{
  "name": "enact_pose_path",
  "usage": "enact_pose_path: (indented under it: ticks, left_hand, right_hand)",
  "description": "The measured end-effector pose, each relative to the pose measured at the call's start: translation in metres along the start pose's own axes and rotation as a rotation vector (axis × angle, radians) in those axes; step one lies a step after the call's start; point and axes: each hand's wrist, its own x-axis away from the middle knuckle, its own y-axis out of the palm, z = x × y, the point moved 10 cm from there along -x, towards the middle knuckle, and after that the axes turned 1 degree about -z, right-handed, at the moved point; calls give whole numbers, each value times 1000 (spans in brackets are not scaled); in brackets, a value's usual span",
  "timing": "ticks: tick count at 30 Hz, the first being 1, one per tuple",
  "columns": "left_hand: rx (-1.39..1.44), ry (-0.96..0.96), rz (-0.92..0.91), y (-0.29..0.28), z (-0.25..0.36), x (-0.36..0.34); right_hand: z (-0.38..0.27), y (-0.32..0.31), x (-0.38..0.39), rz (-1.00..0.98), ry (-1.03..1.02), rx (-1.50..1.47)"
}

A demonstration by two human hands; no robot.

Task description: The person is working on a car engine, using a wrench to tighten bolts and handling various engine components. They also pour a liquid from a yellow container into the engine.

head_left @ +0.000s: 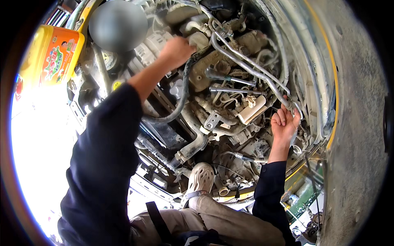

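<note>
My left hand (177, 52) reaches into the far part of an engine bay, its fingers curled down beside a black rubber hose (183, 90). Its fingertips are hidden, so what they grip does not show. At the right, my right hand (285, 124) pinches near the lower end of a silver metal pipe (262, 76), thumb and forefinger around its fitting, the other fingers folded. Between the hands, a dark-handled ratchet (230, 77) and a chrome bar (238, 90) lie across the engine. A pale rectangular part (252, 110) sits just below them.
A yellow tub with an orange label (61, 55) stands at the far left. My clog-shod foot (201, 178) rests among the engine parts at the near side. A dusty panel (359, 123) walls the right. A blurred round patch (118, 26) covers part of the far left.
</note>
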Motion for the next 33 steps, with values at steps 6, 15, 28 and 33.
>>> enact_pose_path:
  ticks: [6,15,28,33]
  left_hand:
    - [-522,886,-196,99,70,142]
    - [-608,799,-447,180,53,175]
    - [404,315,-902,138,65,177]
    - [1171,51,-1249,104,82,181]
  right_hand:
    - [-6,5,-2,-56,39,-4]
    - [2,7,-4,17,35,-18]
    - [1,9,-5,-31,60,-23]
    - [1,6,-6,-10,55,-14]
